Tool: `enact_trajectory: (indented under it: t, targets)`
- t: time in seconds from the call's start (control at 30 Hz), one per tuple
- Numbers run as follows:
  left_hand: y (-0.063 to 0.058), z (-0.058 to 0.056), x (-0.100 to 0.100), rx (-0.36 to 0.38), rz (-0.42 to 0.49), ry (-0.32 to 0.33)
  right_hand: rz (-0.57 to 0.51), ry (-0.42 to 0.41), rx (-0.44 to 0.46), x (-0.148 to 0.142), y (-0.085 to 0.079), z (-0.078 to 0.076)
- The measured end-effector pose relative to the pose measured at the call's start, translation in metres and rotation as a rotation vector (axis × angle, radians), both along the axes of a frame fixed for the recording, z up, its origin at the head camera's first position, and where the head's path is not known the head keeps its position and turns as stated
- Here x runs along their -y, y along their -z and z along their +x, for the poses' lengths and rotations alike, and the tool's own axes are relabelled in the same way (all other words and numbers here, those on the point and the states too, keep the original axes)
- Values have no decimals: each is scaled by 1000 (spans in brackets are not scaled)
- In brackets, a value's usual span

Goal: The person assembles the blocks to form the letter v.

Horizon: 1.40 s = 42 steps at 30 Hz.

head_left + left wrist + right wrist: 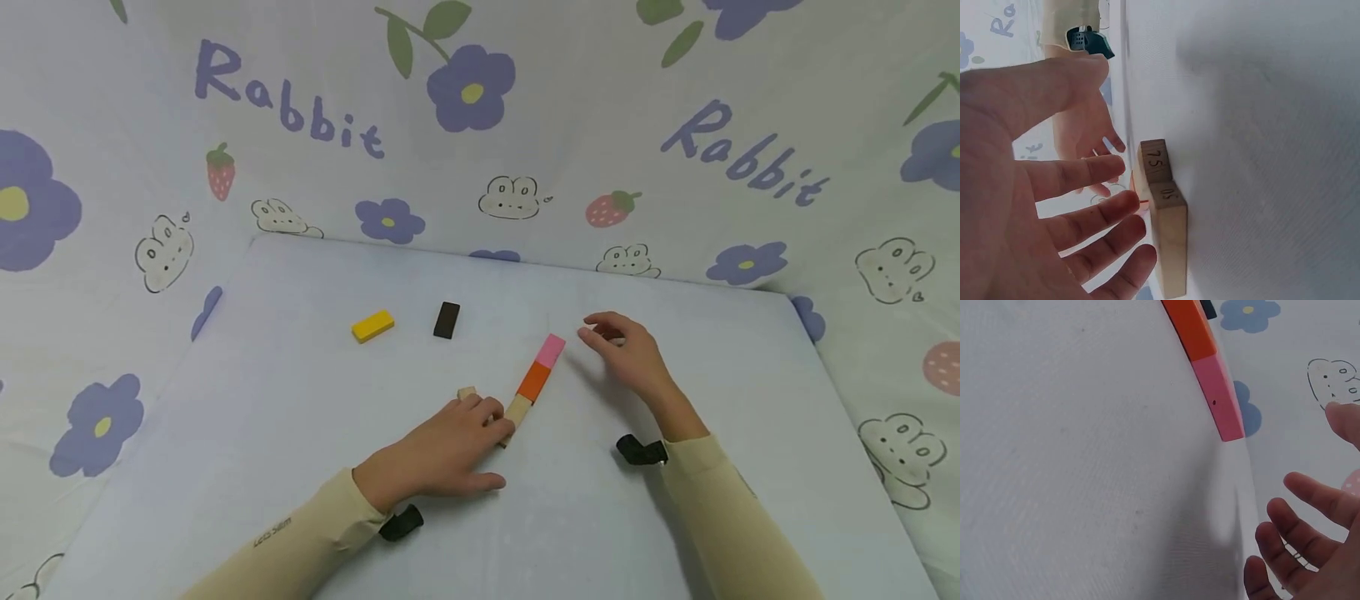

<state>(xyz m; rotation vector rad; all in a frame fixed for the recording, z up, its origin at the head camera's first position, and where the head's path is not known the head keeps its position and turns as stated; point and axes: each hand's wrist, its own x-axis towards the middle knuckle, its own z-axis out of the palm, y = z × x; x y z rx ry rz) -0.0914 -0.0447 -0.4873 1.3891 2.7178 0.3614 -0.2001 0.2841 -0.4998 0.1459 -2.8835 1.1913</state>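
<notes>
On a white table (585, 533), two bare hands work around a slanting row of small rectangular blocks laid end to end. At the far end is a pink block (551, 351), touching an orange block (533, 382); next comes a plain wooden block (518, 409), nearest the person. A second plain wooden block (1171, 244) lies just beside the near end of the row, mostly hidden under the left hand in the head view. The left wrist view shows handwritten digits on the ends of both wooden blocks.

The left hand (453, 446) is palm down over these two, fingers extended and spread, thumb held apart; whether its fingertips touch the wood is unclear. The right hand (626, 350) hovers to the right of the pink block, holding nothing, its thumb and fingers apart and gently bent.

Farther back, to the left, a yellow block (372, 326) and a black block (447, 320) lie apart from each other. Behind the table hangs a white cloth (562, 100) printed with purple flowers, strawberries, rabbit faces and the word "Rabbit".
</notes>
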Motion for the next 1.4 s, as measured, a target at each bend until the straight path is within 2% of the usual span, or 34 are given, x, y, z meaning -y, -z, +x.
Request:
enact_trajectory:
  t: [0.17,0.33,0.47,0.63,0.77,1.0,1.2,1.4]
  targets:
    - [-1,-2,6,0,30,-21,3,-11,-73,2,-6,8]
    - [-8,-9,18,45,144,-28,33,-39,-142,9,-17,24]
    - [-11,-18,31,18,203,-66,62,-47,-169,16,-24,40]
    - [-13,-30,53,-22,227,-135,117,-82,-179,28,-26,60]
    - [-19,-41,67,2,267,-171,166,-122,-192,37,-26,72]
    - [-28,-57,82,26,402,-210,191,-190,-217,49,-34,92]
    - [-23,-71,91,53,439,-238,149,-258,-221,64,-37,103]
    - [-15,-84,93,142,444,-294,154,-306,-234,78,-33,114]
